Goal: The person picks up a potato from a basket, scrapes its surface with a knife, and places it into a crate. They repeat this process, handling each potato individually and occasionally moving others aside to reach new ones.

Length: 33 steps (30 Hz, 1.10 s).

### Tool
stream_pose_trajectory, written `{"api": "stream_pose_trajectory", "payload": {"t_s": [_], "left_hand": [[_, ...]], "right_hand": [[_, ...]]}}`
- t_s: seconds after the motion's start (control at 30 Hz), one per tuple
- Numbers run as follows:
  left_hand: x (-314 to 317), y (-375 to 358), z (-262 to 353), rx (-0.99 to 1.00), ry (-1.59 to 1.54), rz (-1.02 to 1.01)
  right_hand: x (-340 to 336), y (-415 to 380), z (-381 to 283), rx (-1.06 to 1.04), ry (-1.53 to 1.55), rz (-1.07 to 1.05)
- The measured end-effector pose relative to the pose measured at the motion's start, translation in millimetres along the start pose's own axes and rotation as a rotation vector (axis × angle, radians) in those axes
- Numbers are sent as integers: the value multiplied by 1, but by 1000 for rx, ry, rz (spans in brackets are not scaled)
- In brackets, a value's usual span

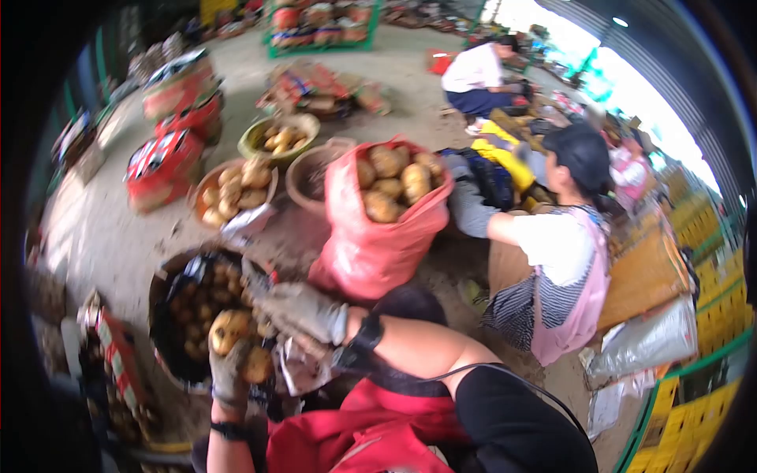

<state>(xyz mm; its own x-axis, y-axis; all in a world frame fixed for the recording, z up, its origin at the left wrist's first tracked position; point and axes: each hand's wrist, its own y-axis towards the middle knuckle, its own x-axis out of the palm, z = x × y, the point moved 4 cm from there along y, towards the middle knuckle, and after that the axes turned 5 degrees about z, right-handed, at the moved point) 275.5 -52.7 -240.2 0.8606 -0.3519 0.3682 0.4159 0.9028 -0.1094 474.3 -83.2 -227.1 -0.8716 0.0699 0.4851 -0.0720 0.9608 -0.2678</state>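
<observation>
My left hand, in a grey glove, is closed round a large potato over a round container lined with black plastic. A second potato lies against that hand's right side. Smaller potatoes fill much of the container. Also gloved, my right hand reaches over the container's right edge; its fingertips are blurred, and whether it holds anything is unclear. Just beyond it stands a pink sack with large potatoes at its open top.
Behind the container are a basket of potatoes, a yellowish basket and a brown basket. Red sacks stand at the left. A person sits close on the right; another crouches farther back. Yellow crates line the right.
</observation>
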Motion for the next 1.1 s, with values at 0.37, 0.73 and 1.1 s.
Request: {"api": "stream_pose_trajectory", "payload": {"t_s": [0.37, 0.73, 1.1], "left_hand": [[-1, -9, 11, 116, 101, 21], [-8, -1, -8, 254, 293, 6], [1, -9, 5, 142, 254, -50]], "right_hand": [[9, -10, -8, -148, -699, -12], [50, -35, 4, -505, -1500, -9], [8, -19, -27, -15, -1020, 17]]}}
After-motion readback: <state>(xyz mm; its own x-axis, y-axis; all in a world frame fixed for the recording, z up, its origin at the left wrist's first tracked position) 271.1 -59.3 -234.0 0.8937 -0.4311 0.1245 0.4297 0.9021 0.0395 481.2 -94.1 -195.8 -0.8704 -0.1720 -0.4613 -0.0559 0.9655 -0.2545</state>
